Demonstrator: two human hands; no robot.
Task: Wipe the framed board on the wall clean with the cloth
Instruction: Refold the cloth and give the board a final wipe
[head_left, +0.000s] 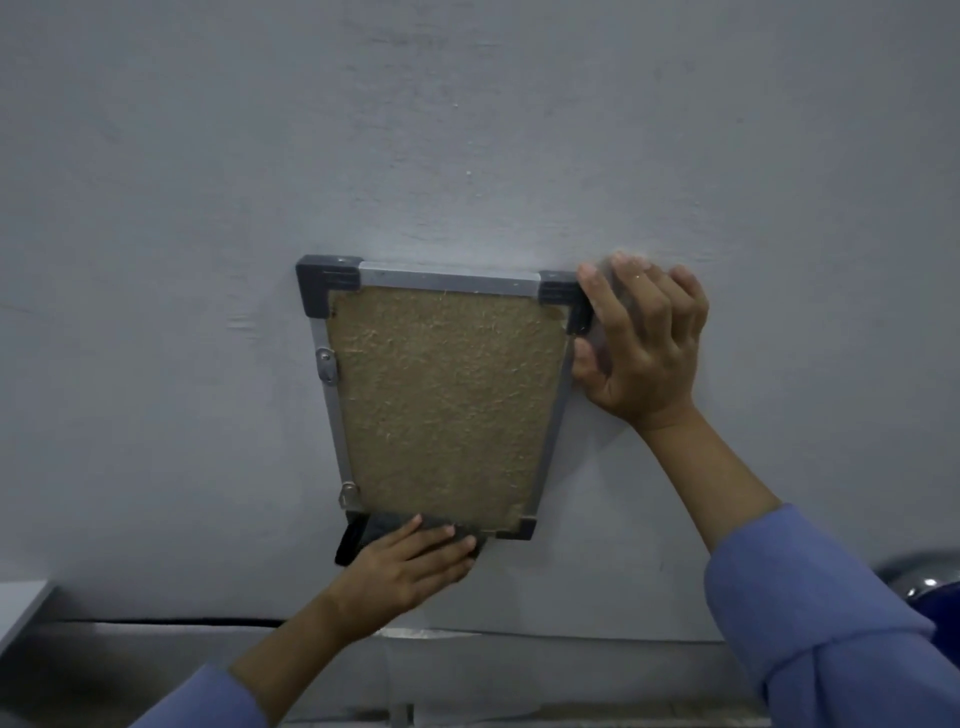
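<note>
The board (447, 400) hangs mid-frame on the grey wall (467, 130). The left hand (410, 564) presses a dark cloth (371, 530) with flat fingers against the bottom edge of the frame, lower centre. The right hand (641, 338), fingers spread, steadies the upper right corner. I'd judge the wiping is partway along: the brown face looks fuzzy, and I can't tell clean from dusty. A grey surface (78, 649) runs along the bottom, with a shiny blue object (935, 592) at lower right.
</note>
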